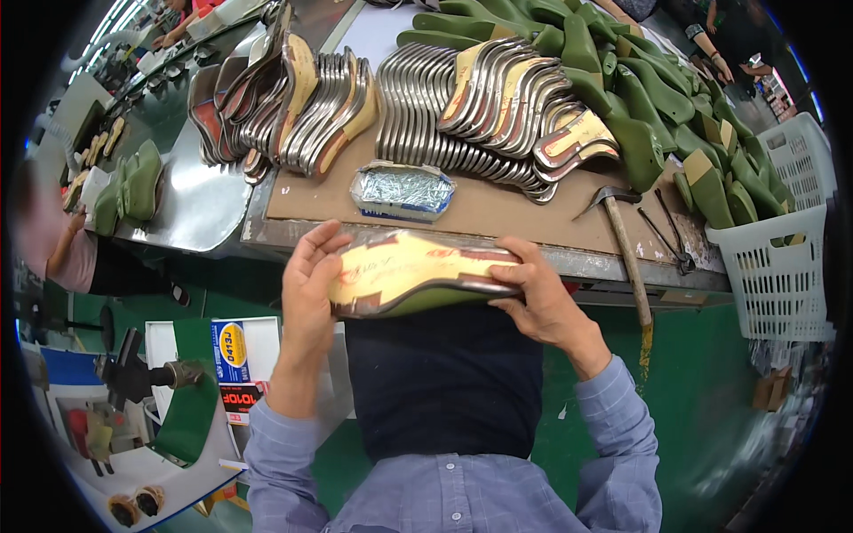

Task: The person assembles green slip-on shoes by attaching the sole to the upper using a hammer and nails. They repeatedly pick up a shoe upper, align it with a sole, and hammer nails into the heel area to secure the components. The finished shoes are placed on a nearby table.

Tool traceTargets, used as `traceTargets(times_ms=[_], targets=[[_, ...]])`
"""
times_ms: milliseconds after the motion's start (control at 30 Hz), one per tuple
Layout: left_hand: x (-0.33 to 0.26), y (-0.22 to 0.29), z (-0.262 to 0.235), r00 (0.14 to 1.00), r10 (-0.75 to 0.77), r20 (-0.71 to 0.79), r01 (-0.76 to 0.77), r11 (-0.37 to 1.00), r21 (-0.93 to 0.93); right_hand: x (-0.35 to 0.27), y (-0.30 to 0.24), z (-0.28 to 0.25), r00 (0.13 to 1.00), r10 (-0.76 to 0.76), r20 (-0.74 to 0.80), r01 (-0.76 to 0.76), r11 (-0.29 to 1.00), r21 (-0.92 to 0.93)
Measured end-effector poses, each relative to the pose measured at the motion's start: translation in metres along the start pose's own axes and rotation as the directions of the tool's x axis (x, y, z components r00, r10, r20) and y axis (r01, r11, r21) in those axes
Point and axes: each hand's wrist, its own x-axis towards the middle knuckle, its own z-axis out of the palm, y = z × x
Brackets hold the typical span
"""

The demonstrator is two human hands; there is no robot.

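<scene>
In front of my body I hold a green shoe last (428, 300) sideways, with a cream-and-brown insole board (404, 268) lying along its upward-facing side. My left hand (311, 271) grips its left end, fingers curled over the far edge. At the other end my right hand (544, 293) has its fingers and thumb around the narrower tip. Just beyond the last, a clear-wrapped box of small nails (402, 191) sits on the bench. A hammer (627, 253) lies at the bench's right, its handle jutting over the front edge.
Stacked insole boards (418, 107) line the brown-topped bench (311, 200). Behind and to the right are piled green lasts (653, 89), beside a white plastic basket (773, 275). Pincers (682, 259) lie near the hammer. A metal table (200, 209) stands left, with another person (67, 240) beside it.
</scene>
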Motion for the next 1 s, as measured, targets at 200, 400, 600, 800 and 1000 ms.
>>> traceTargets(times_ms=[200, 400, 600, 800, 1000], targets=[[0.090, 0.022, 0.028, 0.918, 0.204, 0.339, -0.396, 0.468, 0.790, 0.002, 0.000, 0.001, 1.000, -0.022, 0.009, 0.022, 0.999, -0.029], [0.127, 0.022, 0.068, 0.936, -0.085, 0.341, -0.335, 0.085, 0.938, 0.000, 0.000, 0.002, 0.999, -0.023, -0.022, 0.022, 0.999, -0.025], [0.132, 0.008, 0.054, 0.894, 0.008, 0.447, -0.442, 0.171, 0.881, -0.001, 0.003, 0.003, 0.999, -0.026, -0.033, 0.026, 1.000, -0.006], [0.122, 0.025, 0.054, 0.894, 0.166, 0.416, -0.446, 0.402, 0.800, -0.001, 0.001, 0.001, 0.998, -0.030, -0.046, 0.030, 0.999, -0.017], [0.065, 0.059, 0.096, 0.928, 0.115, 0.354, -0.282, 0.839, 0.466, 0.007, -0.019, -0.014, 0.982, 0.003, -0.189, -0.019, 0.996, -0.082]])
